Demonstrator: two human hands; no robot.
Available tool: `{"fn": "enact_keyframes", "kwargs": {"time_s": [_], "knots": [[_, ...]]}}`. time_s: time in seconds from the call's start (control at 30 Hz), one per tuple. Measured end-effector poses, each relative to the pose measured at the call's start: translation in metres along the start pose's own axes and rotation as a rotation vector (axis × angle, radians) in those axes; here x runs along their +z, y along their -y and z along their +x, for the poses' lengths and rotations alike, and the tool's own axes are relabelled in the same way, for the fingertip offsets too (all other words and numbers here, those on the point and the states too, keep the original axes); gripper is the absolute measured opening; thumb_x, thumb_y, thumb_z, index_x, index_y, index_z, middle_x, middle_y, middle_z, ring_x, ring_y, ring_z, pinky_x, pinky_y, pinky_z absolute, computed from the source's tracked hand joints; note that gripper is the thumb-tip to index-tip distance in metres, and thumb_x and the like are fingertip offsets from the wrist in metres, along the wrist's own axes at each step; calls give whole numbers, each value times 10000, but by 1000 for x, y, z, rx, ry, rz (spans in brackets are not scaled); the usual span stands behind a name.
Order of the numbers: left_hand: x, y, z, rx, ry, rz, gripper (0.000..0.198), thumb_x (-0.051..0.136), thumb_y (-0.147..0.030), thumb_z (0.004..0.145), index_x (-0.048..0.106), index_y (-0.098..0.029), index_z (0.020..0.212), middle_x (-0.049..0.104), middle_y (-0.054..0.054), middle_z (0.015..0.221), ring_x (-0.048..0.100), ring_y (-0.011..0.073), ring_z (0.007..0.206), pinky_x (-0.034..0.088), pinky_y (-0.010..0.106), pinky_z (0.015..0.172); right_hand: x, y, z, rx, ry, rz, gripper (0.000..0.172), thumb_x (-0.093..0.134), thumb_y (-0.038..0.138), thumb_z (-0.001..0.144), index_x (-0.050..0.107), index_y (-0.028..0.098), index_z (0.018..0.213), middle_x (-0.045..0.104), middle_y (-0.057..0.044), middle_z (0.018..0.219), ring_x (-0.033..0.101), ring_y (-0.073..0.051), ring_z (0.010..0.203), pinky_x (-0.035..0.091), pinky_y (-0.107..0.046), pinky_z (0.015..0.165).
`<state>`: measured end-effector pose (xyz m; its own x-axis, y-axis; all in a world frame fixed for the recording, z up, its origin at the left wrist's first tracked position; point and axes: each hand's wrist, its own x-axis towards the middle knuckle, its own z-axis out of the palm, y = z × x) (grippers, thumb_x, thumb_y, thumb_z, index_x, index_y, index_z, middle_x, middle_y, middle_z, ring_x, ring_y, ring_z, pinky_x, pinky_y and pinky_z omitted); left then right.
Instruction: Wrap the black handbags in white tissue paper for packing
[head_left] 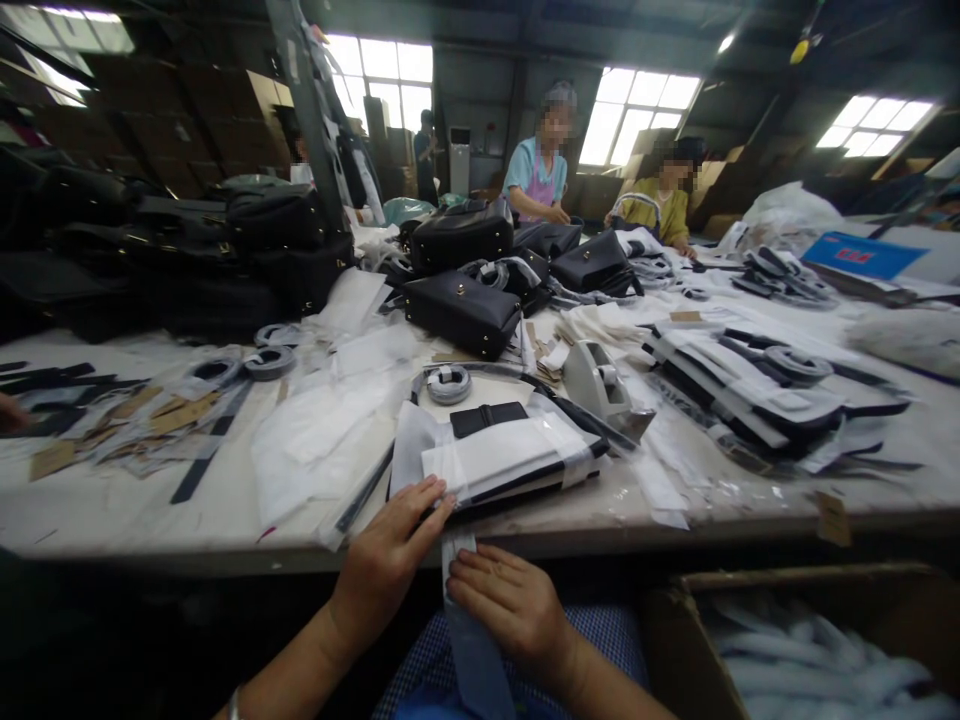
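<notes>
Counter [150, 520] runs across our whole view and carries everything below except the carton. Black handbags [465, 310] are heaped toward its far side; the ones facing us look closed, so we cannot tell what is inside. Open carton [671, 640] sits below the counter edge at our right, partly filled with pale, soft-looking bundles [825, 650]; we cannot make out their material.

Partly wrapped bag [517, 455] lies flat at the near edge, directly before us. White sheeting covers much of its upper face, with black showing at the border. A tape dispenser [592, 375] stands just beyond its right side.

Our left hand [394, 540] is extended, fingers close together, tips laid on the wrapping's near left corner. Our right hand [517, 605] lies over a translucent strip [476, 660], fingers together; its thumb is hidden, so we cannot tell whether it pinches. The strip hangs below the bag's near edge; attachment unclear.

We judge the step in hand to be fixing or smoothing the strip at that edge. The next move seems to call for a steady left hand and a straight, even strip.

Smallest: coiled strap [448, 383] behind the bag, brown tags [184, 412] scattered left.
</notes>
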<state>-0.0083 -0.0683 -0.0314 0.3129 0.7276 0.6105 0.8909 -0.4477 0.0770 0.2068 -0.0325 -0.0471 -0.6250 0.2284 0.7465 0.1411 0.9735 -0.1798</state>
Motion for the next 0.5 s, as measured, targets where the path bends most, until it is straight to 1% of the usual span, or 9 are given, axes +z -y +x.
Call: {"fn": "enact_keyframes", "kwargs": {"time_s": [0.13,0.27,0.37,0.5], "knots": [[-1,-1,2,3,-15,-6,397,457,-52,960,571,-178,1318,618,116,1343,534,233,1307,494,407,1069,-6,2,3,-11,31,8,218,525,104,955,687,136,1097,776,-86,1028,728,-197,1004,609,-361,911],[-2,-1,2,3,-21,-30,390,452,-48,963,575,-167,1313,619,123,1338,532,234,1309,489,416,1074,-18,-2,15,-32,78,6,209,532,112,956,684,142,1096,779,-76,1020,734,-192,976,614,-354,892],[-1,-1,1,-7,-20,-51,384,456,-60,968,568,-165,1320,614,130,1341,524,238,1314,489,423,1073,-33,-8,37,-44,147,20,194,515,131,979,672,159,1089,780,-56,1010,734,-159,937,591,-330,909],[2,-3,-3,-47,-16,-73,378,454,-92,979,558,-174,1333,607,136,1348,535,246,1302,507,426,1053,-49,-24,75,-73,221,39,155,537,150,978,670,162,1058,779,-38,962,727,-139,875,558,-321,916]]}}
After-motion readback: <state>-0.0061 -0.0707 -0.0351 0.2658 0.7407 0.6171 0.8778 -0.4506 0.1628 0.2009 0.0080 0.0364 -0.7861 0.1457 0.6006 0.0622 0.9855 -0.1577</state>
